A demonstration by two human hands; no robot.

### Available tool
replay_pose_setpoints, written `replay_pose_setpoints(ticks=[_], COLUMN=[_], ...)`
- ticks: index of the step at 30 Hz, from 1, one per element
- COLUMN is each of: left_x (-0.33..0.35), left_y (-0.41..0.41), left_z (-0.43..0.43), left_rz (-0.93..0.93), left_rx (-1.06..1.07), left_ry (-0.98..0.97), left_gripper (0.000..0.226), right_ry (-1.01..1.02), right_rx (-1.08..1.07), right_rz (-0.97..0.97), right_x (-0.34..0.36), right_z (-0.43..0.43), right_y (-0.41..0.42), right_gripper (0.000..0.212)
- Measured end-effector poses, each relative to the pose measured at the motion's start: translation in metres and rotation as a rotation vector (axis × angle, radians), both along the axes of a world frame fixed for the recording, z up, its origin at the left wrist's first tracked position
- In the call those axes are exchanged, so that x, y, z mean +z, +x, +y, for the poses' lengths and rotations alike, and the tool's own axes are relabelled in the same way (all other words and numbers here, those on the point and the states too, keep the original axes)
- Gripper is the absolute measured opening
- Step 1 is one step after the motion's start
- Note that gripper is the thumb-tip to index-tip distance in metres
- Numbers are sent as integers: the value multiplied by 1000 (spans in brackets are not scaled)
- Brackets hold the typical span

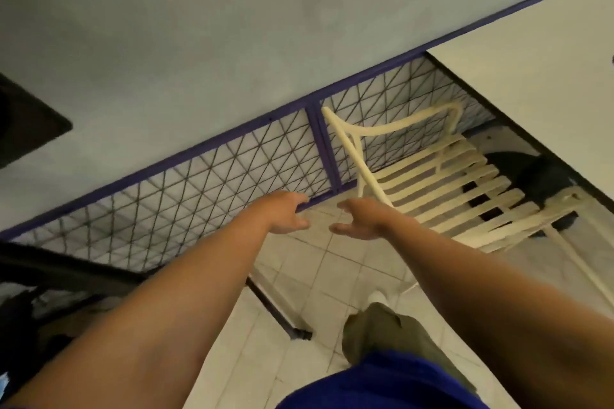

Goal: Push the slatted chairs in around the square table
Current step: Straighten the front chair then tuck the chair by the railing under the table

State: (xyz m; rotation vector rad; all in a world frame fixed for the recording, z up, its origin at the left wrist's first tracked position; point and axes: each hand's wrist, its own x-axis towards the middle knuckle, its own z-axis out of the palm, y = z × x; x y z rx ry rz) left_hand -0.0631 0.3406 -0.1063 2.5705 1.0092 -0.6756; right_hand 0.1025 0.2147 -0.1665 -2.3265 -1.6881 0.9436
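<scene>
A cream slatted chair (442, 183) stands at the right, its seat partly under the white square table (538, 76). The chair's backrest rail runs diagonally from upper left to lower right. My right hand (358, 219) hovers just left of that rail's lower end, fingers loosely spread, holding nothing. My left hand (285, 212) reaches forward beside it over the tiled floor, fingers relaxed and empty. Neither hand touches the chair.
A purple-framed mesh fence (206, 173) runs diagonally behind the hands, below a pale wall. A dark chair or table leg (279, 312) slants across the floor at lower left. A dark object (538, 179) lies under the table. My leg and shoe (378, 299) stand on the tiles.
</scene>
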Motion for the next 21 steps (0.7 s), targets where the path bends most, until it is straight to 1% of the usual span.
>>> replay_pose_setpoints(ticks=[2, 5, 10, 13, 15, 19, 21], left_x=[-2, -11, -34, -47, -57, -84, -99], left_y=[36, 87, 165, 194, 206, 230, 240], left_z=[31, 59, 75, 75, 75, 83, 91], left_rz=[-16, -8, 28, 44, 82, 174, 234], left_rx=[-102, -215, -437, -561, -651, -860, -950], left_ry=[24, 32, -35, -117, -129, -123, -147], left_gripper=[63, 68, 72, 73, 73, 76, 75], right_ry=[37, 80, -23, -69, -98, -75, -99], right_rx=[-126, -289, -456, -559, -616, -740, -804], right_rz=[10, 0, 101, 134, 161, 216, 252], right_x=[-3, -10, -27, -40, -47, -67, -77], right_z=[13, 19, 2, -8, -11, -9, -6], right_y=[22, 50, 89, 89, 83, 74, 68], right_gripper=[76, 73, 72, 79, 82, 78, 79])
